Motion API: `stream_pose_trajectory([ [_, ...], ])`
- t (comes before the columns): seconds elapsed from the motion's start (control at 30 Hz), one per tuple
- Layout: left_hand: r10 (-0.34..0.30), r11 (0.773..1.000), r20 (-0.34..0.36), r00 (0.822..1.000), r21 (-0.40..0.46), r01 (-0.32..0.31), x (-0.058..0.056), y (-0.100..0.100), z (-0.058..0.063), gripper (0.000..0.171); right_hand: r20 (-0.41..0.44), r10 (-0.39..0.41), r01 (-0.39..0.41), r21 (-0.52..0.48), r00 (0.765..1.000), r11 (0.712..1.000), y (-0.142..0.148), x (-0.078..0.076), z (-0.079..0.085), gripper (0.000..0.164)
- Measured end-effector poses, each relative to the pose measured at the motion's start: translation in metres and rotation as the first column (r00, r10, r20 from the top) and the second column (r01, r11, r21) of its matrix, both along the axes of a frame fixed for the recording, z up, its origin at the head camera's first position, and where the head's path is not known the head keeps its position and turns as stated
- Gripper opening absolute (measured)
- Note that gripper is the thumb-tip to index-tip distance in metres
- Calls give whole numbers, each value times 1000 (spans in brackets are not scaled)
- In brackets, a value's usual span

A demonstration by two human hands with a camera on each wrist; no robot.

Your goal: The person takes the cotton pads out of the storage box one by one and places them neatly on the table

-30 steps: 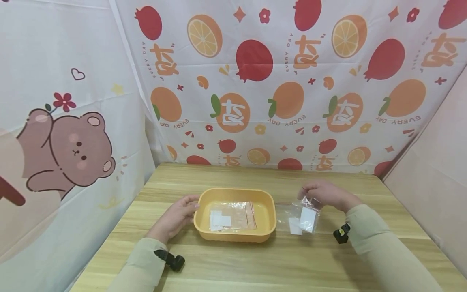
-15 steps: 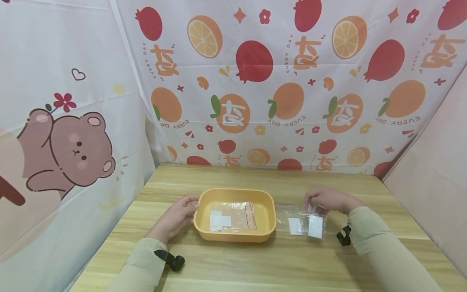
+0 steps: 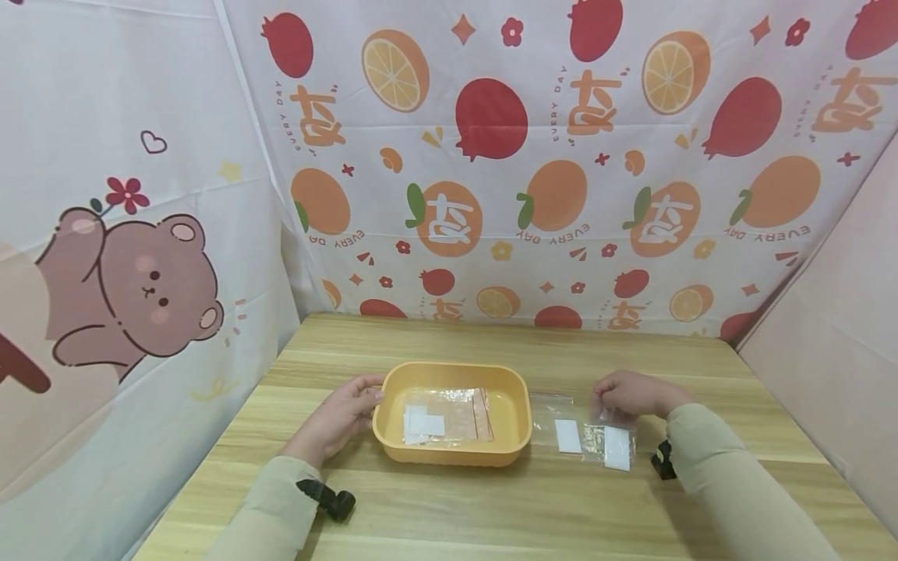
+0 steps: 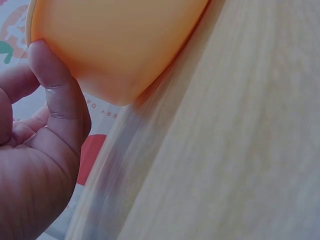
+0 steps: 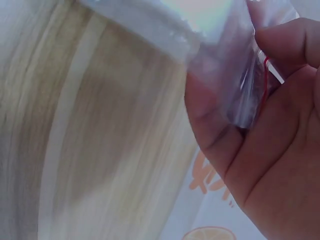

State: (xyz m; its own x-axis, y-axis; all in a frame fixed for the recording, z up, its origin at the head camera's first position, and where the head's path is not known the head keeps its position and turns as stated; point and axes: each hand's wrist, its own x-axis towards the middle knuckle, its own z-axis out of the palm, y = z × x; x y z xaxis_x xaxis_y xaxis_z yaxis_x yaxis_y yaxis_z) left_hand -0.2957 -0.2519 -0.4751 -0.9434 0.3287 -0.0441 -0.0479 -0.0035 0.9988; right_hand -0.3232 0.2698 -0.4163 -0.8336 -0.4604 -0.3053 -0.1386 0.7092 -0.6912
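Bag (image 3: 599,443) pinched in right hand (image 3: 634,394), apparently a laying-down step
Left hand (image 3: 344,409) grips yellow tub (image 3: 452,455) at left; next likely calls for unpinching

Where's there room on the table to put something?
Bare table: in front of the yellow tray, between the sleeves, and behind the tray, up to the fruit curtain. Crowded: the tray's right, with a clear bag and the right hand holding a second bag; and its left, where the left hand grips it.
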Motion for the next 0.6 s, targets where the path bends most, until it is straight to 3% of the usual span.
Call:
stream_pose_trajectory([
  [0.3,18,1000,12,1000,-11,-18,-4,0,-3,46,-90,53,-48,61,994,997,0,-7,-9,26],
  [0.6,16,1000,8,1000,-19,-16,-3,0,-3,49,-172,36,-15,124,984,992,2,-13,-19,24],
])
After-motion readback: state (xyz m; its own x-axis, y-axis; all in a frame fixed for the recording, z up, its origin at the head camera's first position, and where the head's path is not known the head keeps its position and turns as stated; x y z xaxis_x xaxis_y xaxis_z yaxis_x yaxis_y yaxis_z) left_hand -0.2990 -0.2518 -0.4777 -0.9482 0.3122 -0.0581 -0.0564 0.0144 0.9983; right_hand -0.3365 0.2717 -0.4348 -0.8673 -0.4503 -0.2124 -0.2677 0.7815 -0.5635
